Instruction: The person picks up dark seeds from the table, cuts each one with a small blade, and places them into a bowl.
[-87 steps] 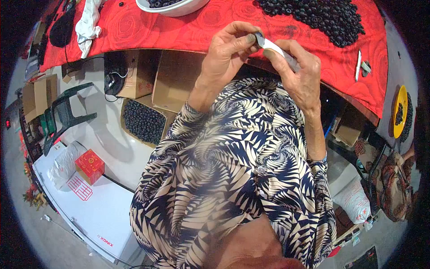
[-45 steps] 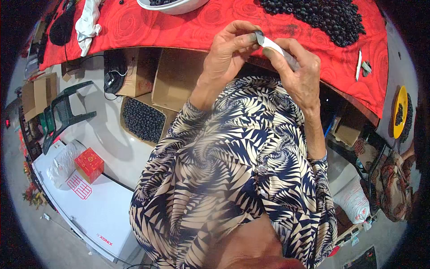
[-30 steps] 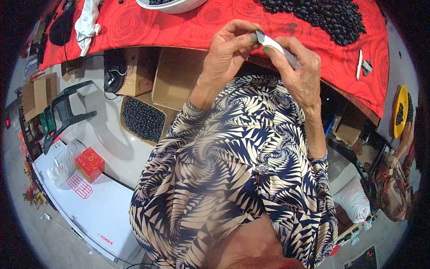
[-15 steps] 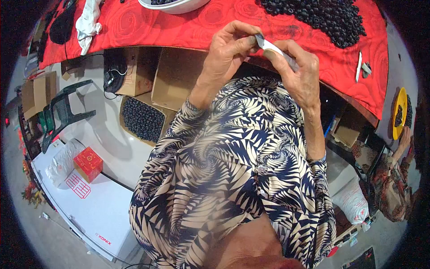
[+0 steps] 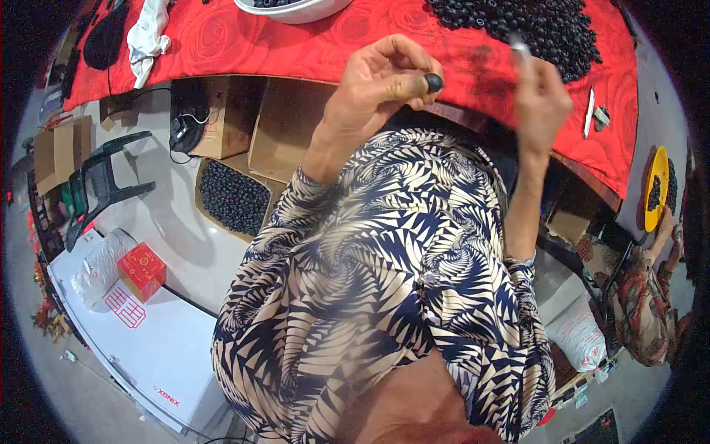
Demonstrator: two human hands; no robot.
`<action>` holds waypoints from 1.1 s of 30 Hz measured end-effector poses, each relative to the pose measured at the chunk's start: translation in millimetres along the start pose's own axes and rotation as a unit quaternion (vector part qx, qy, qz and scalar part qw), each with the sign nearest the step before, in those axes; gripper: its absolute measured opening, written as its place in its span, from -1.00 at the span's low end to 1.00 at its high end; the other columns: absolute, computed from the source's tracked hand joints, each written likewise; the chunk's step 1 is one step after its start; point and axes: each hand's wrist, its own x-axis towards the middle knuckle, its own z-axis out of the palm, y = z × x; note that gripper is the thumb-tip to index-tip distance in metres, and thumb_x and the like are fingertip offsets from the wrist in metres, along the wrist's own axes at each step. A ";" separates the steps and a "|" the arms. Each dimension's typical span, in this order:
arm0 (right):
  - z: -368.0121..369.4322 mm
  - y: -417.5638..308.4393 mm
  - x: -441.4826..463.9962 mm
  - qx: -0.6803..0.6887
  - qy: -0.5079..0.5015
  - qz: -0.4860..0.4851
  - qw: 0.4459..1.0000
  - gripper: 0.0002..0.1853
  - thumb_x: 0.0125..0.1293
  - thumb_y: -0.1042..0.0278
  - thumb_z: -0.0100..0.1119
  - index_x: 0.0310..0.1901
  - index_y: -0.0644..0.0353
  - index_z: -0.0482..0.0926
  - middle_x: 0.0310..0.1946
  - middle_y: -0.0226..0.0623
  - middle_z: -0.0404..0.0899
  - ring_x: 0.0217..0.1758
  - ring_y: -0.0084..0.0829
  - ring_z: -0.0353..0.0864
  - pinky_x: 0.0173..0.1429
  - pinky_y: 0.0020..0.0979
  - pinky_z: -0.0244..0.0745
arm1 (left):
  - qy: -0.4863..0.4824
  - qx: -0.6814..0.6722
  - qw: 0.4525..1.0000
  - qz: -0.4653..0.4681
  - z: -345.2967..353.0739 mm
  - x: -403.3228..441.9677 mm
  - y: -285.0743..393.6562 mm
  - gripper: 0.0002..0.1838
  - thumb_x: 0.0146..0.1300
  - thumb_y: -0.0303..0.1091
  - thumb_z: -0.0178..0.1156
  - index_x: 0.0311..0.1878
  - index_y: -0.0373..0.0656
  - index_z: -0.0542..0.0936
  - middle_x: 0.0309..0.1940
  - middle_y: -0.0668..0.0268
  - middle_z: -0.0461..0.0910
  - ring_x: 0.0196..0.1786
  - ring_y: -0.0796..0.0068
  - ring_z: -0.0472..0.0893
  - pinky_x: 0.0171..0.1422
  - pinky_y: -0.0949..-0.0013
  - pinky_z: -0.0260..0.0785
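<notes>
My left hand [image 5: 384,81] is closed in a pinch on a small round black piece [image 5: 434,82] with a smooth, dark surface, just over the near edge of the table. My right hand [image 5: 543,103] is smeared by motion over the red cloth. A slim white tool [image 5: 521,49] shows as a blur at its fingertips, its kind unclear. Behind this hand spreads a heap of small black ring-like pieces [image 5: 566,33], many with a hole in the middle. A white bowl [image 5: 303,12] with more dark pieces stands at the far edge of view.
The table has a red rose-patterned cloth [image 5: 214,44]. On it lie a white rag [image 5: 148,37] and a thin white stick-like tool [image 5: 589,112]. Below stands a box of black pieces [image 5: 233,196]. At right, another person's hand [image 5: 665,220] touches a yellow tray [image 5: 654,170].
My right hand has moved away to the right and up towards the heap, taking the white tool off the left fingers. The black piece in my left hand now shows.
</notes>
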 end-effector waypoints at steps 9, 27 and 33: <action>0.8 -17.9 -7.1 0.187 -0.076 0.068 0.977 -0.77 0.25 0.28 0.20 -0.30 0.32 0.60 -0.58 -0.53 0.49 -0.51 -0.74 0.33 -0.45 -0.61 0.21 | 0.084 -0.102 0.991 -0.020 4.2 1.1 -9.8 -0.69 0.23 -0.48 0.16 0.05 -0.29 0.48 -0.13 0.14 0.52 -0.08 0.39 0.54 -0.10 0.57 0.47; 7.5 -20.9 -16.1 0.201 -0.131 0.073 0.968 -0.76 0.22 0.29 0.23 -0.28 0.35 0.59 -0.54 -0.37 0.58 -0.48 -0.68 0.45 -0.40 -0.55 0.35 | 0.098 -0.099 0.990 -0.029 6.2 4.9 -17.4 -0.73 0.28 -0.51 0.07 0.03 -0.34 0.49 -0.18 0.10 0.57 -0.20 0.39 0.61 -0.02 0.47 0.51; 1.5 -23.5 -14.7 0.200 -0.129 0.071 0.969 -0.77 0.22 0.30 0.22 -0.28 0.35 0.59 -0.54 -0.39 0.57 -0.47 -0.68 0.45 -0.40 -0.57 0.35 | 0.094 -0.055 0.994 -0.027 2.1 1.8 -15.3 -0.78 0.29 -0.46 0.08 -0.04 -0.33 0.53 -0.15 0.07 0.55 -0.15 0.33 0.56 -0.02 0.44 0.44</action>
